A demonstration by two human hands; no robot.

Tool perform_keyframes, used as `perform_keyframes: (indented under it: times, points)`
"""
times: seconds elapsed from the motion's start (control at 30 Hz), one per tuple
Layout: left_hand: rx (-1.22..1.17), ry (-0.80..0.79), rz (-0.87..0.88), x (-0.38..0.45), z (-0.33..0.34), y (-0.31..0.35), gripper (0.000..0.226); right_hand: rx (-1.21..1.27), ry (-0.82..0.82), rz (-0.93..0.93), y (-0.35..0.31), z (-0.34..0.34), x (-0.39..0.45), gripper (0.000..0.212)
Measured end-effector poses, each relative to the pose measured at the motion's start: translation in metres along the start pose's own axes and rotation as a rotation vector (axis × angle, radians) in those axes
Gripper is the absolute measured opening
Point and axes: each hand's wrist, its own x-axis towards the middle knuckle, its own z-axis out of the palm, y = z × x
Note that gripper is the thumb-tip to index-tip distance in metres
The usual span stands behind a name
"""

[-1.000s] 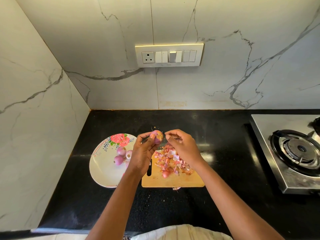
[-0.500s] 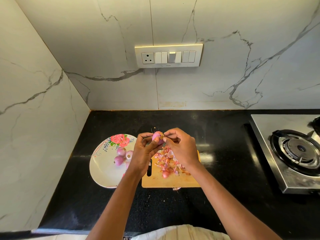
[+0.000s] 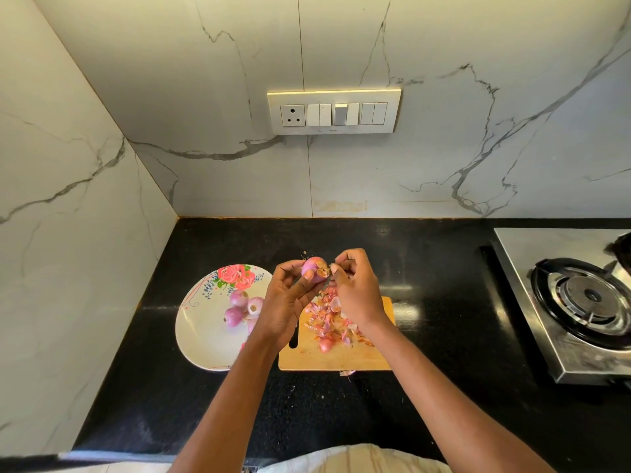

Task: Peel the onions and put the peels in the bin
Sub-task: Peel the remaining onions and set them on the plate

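My left hand [image 3: 290, 298] grips a small pink onion [image 3: 312, 266] above the counter, thumb pressed on its front. Against the onion's right side, my right hand [image 3: 355, 288] pinches a flap of brown skin [image 3: 324, 268]. A thin dark blade shows just under the onion between the hands; I cannot tell which hand holds it. Below them a wooden cutting board [image 3: 341, 358] carries a heap of onion peels [image 3: 329, 324] and one small onion [image 3: 325, 343]. Several peeled onions [image 3: 239, 307] lie on a white floral plate [image 3: 201, 332] to the left. No bin is in view.
The black counter [image 3: 426, 302] ends in a marble corner at the left and back, with a switch panel [image 3: 334, 112] on the back wall. A steel gas stove [image 3: 580, 302] stands at the right. A stray peel [image 3: 346, 372] lies just off the board's front edge.
My right hand closed in on the onion and took hold of its skin. My left hand turned the onion slightly; both hands stayed above the board.
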Motion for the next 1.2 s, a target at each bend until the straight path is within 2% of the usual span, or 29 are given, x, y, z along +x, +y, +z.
perform_keyframes:
  times: [0.17, 0.23, 0.4, 0.53, 0.7, 0.93, 1.07, 1.2]
  points:
    - [-0.062, -0.028, -0.034, 0.000, 0.001, 0.003, 0.047, 0.142, 0.045, 0.105, -0.001, -0.008, 0.006, 0.009]
    - [-0.083, -0.033, -0.038, 0.000, -0.002, 0.003, 0.050, 0.144, 0.037, 0.075, 0.000, -0.013, 0.009, 0.012]
    - [-0.042, -0.021, -0.006, 0.004, -0.003, 0.003, 0.038, -0.003, -0.141, -0.039, -0.004, -0.014, 0.007, 0.019]
    - [-0.020, -0.020, 0.004, 0.005, 0.000, -0.001, 0.037, 0.071, -0.045, 0.005, -0.002, -0.009, 0.001, 0.027]
    - [-0.005, -0.006, -0.007, 0.004, -0.002, -0.003, 0.035, 0.135, -0.027, 0.106, 0.001, -0.003, 0.001, 0.020]
    - [0.008, 0.013, -0.026, 0.002, 0.002, -0.002, 0.042, 0.024, -0.079, 0.032, 0.001, -0.001, 0.004, 0.017]
    - [0.044, 0.036, -0.013, 0.002, 0.006, -0.003, 0.054, -0.001, -0.095, 0.038, 0.002, 0.000, 0.004, 0.015]
    - [-0.031, 0.065, -0.036, 0.000, 0.007, -0.006, 0.040, 0.040, -0.090, 0.084, 0.005, 0.004, 0.003, 0.011]
